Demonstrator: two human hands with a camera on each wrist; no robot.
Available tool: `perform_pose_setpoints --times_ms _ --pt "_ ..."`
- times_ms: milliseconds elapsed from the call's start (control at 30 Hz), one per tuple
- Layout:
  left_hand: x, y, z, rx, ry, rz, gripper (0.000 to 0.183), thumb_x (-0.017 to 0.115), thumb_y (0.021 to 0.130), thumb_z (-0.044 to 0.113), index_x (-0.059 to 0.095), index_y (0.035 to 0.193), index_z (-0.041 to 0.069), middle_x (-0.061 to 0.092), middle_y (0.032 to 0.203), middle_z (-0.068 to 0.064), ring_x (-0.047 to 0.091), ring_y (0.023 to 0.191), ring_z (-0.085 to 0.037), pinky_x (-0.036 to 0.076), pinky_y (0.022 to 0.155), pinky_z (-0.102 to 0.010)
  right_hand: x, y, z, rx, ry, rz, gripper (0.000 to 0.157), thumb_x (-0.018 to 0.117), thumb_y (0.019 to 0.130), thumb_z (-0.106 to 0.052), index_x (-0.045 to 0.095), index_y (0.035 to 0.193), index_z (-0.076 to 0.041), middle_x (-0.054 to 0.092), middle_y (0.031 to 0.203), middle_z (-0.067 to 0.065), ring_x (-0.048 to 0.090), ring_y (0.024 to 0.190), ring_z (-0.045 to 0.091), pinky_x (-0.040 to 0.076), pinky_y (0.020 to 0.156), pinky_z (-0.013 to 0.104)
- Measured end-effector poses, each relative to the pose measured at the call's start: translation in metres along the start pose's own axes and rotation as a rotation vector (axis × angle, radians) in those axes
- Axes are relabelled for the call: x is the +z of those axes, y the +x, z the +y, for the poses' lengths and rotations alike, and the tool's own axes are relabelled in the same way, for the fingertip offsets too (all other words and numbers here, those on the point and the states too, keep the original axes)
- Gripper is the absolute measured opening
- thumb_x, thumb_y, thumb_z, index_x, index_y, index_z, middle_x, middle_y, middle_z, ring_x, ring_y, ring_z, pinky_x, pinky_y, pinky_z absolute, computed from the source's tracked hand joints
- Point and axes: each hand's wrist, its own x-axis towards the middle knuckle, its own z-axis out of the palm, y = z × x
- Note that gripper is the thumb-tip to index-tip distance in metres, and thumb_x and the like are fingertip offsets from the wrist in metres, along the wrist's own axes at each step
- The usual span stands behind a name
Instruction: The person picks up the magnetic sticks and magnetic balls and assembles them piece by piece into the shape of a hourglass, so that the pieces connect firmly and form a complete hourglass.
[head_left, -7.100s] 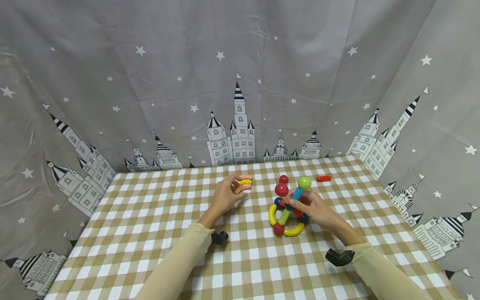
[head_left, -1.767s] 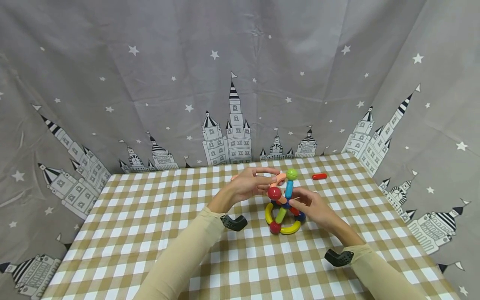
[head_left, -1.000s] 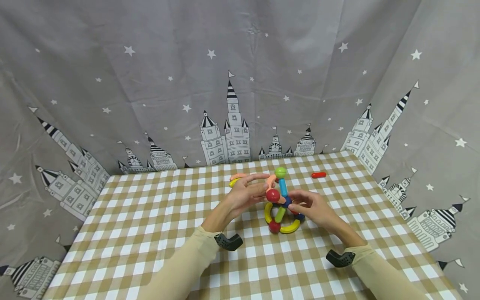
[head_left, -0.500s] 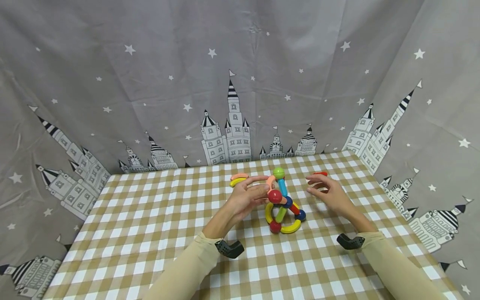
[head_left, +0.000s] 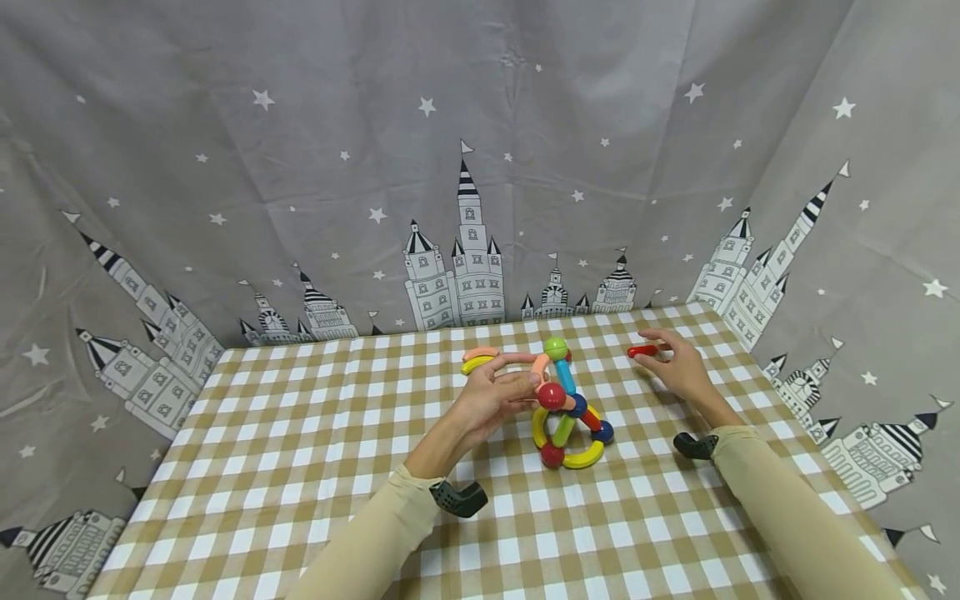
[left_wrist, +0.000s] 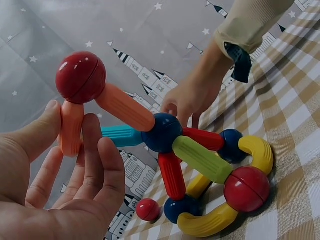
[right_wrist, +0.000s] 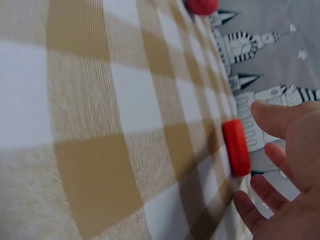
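Observation:
My left hand [head_left: 483,406] pinches an orange curved magnetic stick [left_wrist: 71,126] between thumb and fingers, its upper end meeting a red ball [left_wrist: 81,75]. That ball sits on a straight orange stick [left_wrist: 126,108] rising from the blue ball [left_wrist: 162,132] atop a magnetic stick-and-ball structure. From the same blue ball runs a blue stick [head_left: 565,378], tipped by a green ball [head_left: 555,348]. Yellow curved sticks [head_left: 585,457] form the structure's base. My right hand [head_left: 686,368] reaches over a loose red stick [right_wrist: 236,147] on the cloth, thumb and fingers apart around it.
A loose red ball [left_wrist: 148,210] lies behind the structure. Orange [head_left: 481,353] and yellow [head_left: 477,365] curved sticks lie toward the back, left of it. Beneath is a checked tablecloth [head_left: 285,467]; a grey castle-print curtain [head_left: 337,192] hangs behind the table.
My left hand has brought an orange curved stick from the back pile to the structure's red ball. My right hand has let go of the structure and moved right to the red stick.

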Motion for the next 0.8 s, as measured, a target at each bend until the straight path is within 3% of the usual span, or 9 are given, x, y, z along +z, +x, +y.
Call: perform_pose_setpoints --times_ms 300,500,800 --pt "-0.003 0.000 0.000 0.005 0.012 -0.020 0.040 0.068 0.099 0.004 0.057 0.138 0.008 0.065 0.127 -0.026 0.070 0.085 -0.022 0.055 0.096 -0.046 0.005 0.009 0.011 0.061 -0.017 -0.034 0.044 0.073 0.096 -0.010 0.061 0.137 0.000 0.056 0.139 0.029 0.058 0.119 0.047 0.046 0.102 0.058" --pt "-0.004 0.000 0.000 -0.004 0.022 -0.028 0.041 0.068 0.099 0.006 0.057 0.138 0.009 0.065 0.129 -0.025 0.070 0.085 -0.022 0.046 0.107 -0.055 0.006 0.012 0.012 0.055 -0.074 -0.040 0.037 0.074 0.095 -0.011 0.066 0.130 -0.001 0.063 0.122 0.029 0.062 0.111 0.044 0.047 0.097 0.058" --pt "-0.004 0.000 0.001 -0.003 0.013 -0.033 0.040 0.068 0.099 0.006 0.057 0.137 0.009 0.065 0.129 -0.025 0.070 0.086 -0.022 0.040 0.110 -0.060 0.006 0.014 0.012 0.070 -0.113 -0.071 0.031 0.072 0.096 -0.010 0.068 0.126 0.000 0.065 0.111 0.026 0.061 0.099 0.038 0.047 0.084 0.048"
